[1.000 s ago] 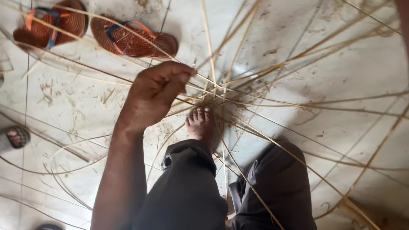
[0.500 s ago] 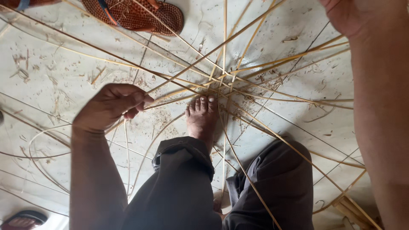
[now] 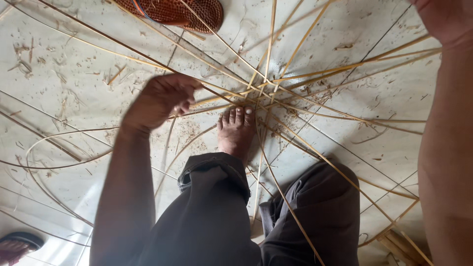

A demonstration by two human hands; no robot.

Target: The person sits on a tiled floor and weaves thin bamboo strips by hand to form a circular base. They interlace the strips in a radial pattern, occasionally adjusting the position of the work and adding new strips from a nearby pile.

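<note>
Long thin bamboo strips (image 3: pixel 315 106) fan out across the floor and cross in a star at the centre (image 3: pixel 263 96). My bare foot (image 3: pixel 236 130) stands on the strips just below that crossing. My left hand (image 3: pixel 157 101) hovers left of the crossing, its fingers curled around a strip that runs from the centre. My right hand (image 3: pixel 443 19) is at the top right corner, partly cut off by the frame edge. Its forearm runs down the right side, and strips lead toward it. Its grip is hidden.
A woven brown sandal (image 3: pixel 172 10) lies at the top edge and another sandal (image 3: pixel 17 244) at the bottom left. The pale tiled floor (image 3: pixel 74 59) is strewn with shavings. Loose strips curve at the left, and a bundle of slats (image 3: pixel 399 246) lies at the bottom right.
My left hand has drawn back from the crossing toward the left. My right arm has come into view along the right side. The view has shifted downward.
</note>
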